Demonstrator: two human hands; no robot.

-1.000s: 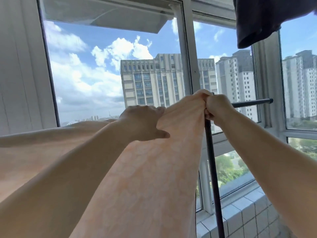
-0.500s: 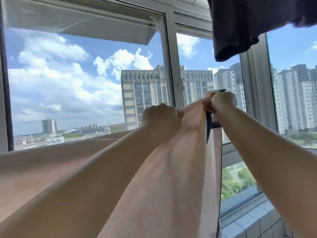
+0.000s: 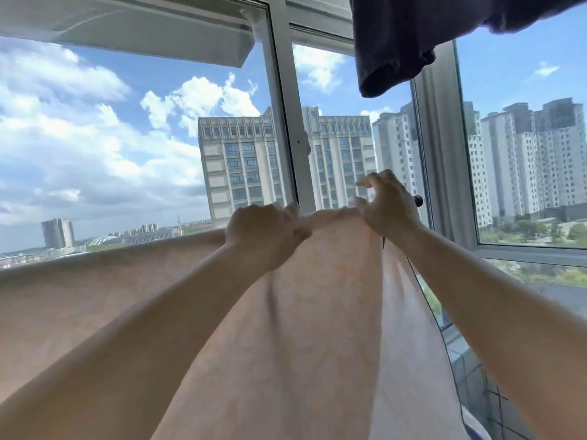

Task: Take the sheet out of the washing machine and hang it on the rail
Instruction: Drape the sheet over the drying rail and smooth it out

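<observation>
One sheet, one rail, two hands at the window.
One peach sheet (image 3: 301, 328) fills the lower view, draped over the rail (image 3: 418, 201), of which only the dark end shows past the right hand; cloth falls on both sides. One dark garment (image 3: 413, 36) hangs at top right. One window frame (image 3: 282, 122), three panes counted. Left hand (image 3: 263, 233): fingers clenched on the sheet's top fold. Right hand (image 3: 389, 208): thumb and lower fingers pinch the fold at the rail, forefinger raised. Hands near each other, not touching. No legible brands, labels or writing.
</observation>
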